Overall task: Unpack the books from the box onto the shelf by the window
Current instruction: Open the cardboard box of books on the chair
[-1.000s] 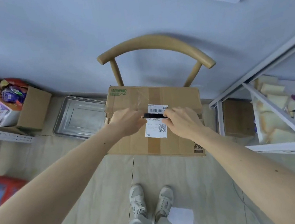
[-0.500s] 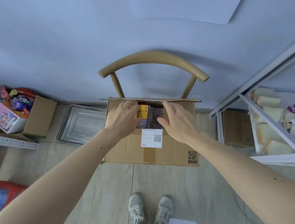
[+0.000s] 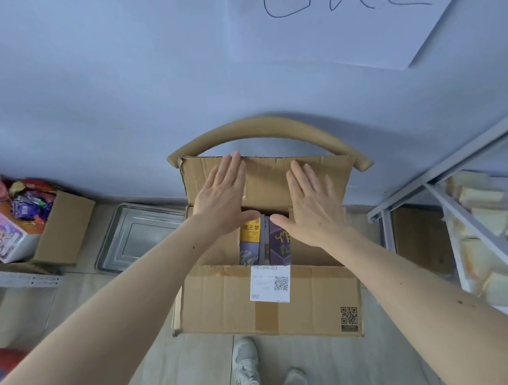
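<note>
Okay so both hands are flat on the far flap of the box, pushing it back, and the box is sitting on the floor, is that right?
Not quite. The head view shows the box on a chair, not on the floor. The rest holds: the left hand and right hand press flat on the far flap.

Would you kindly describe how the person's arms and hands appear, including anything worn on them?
Both arms are bare from the frame edge to the fingertips, with no sleeves in view. The left hand and right hand carry no gloves, rings, watch or bracelet that shows. A few small dark moles dot both forearms.
</note>
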Motion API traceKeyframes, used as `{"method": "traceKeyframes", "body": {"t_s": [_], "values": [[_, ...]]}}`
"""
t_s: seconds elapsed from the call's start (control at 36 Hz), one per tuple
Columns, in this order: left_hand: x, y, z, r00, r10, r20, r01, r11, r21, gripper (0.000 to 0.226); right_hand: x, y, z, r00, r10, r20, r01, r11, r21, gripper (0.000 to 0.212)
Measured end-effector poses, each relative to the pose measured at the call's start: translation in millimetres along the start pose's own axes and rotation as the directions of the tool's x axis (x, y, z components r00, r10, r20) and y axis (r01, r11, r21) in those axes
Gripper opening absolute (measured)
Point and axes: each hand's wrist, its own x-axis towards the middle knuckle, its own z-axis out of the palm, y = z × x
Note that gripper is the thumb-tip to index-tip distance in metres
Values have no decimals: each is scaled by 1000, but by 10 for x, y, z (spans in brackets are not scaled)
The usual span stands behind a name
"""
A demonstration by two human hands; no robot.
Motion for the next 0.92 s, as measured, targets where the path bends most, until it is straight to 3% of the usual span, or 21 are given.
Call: {"method": "traceKeyframes", "body": {"t_s": [0.17, 0.36, 0.67, 0.78, 0.92], "values": [[293, -63, 234, 991, 55, 119, -56, 998, 5, 104, 219, 24, 276, 996, 50, 75, -50, 999, 4, 98], [434, -171, 505, 995, 81, 52, -85, 994, 75, 102, 386, 147, 464, 996, 64, 62, -63, 998, -6, 84], [707, -340, 720, 950, 172, 261, -115, 968, -221, 71, 576, 306, 754, 989, 36, 143, -50, 994, 98, 71], [755, -406, 770, 897, 186, 402, -46, 941, -335, 54, 626, 361, 780, 962, -10, 274, -7, 998, 64, 63], [684, -420, 846, 925, 100, 366, 35, 938, -345, 51, 557, 331, 811, 985, -24, 170, 19, 999, 29, 56]]}}
